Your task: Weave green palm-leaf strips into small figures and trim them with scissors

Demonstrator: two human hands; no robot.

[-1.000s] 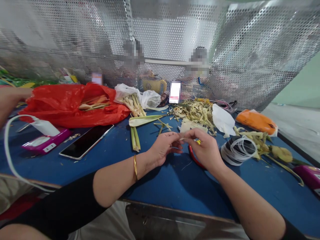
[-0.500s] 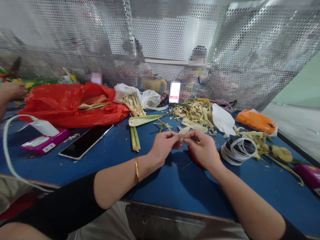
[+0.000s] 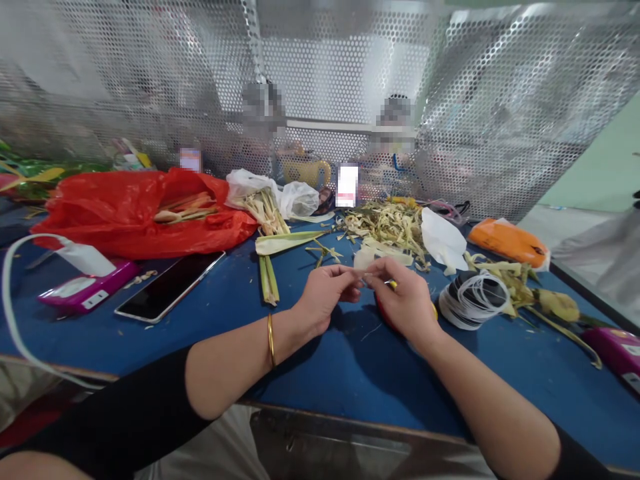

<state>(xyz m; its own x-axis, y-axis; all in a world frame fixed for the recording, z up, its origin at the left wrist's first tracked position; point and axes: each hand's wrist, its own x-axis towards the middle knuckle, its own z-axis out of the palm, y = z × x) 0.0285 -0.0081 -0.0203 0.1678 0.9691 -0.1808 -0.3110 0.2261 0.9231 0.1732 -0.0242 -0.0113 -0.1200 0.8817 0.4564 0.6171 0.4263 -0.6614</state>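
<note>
My left hand and my right hand meet fingertip to fingertip above the blue table. Both are pinched closed on something small and pale that I cannot make out. Under my right hand lies a red and yellow round object, mostly hidden. Just beyond my fingers is a pale, thin husk piece. A spool of white wire stands to the right of my right hand. To the left of my left hand lie green husk stalks, with a pale leaf across them.
At the left are a red plastic bag, a black phone and a purple power strip with a white cable. Dried husk scraps, white paper and an orange packet lie farther back, before a perforated metal screen.
The view has shifted slightly. The other person's hand at the far left has gone out of view. A person's clothing now shows at the right edge. My hands remain together.
</note>
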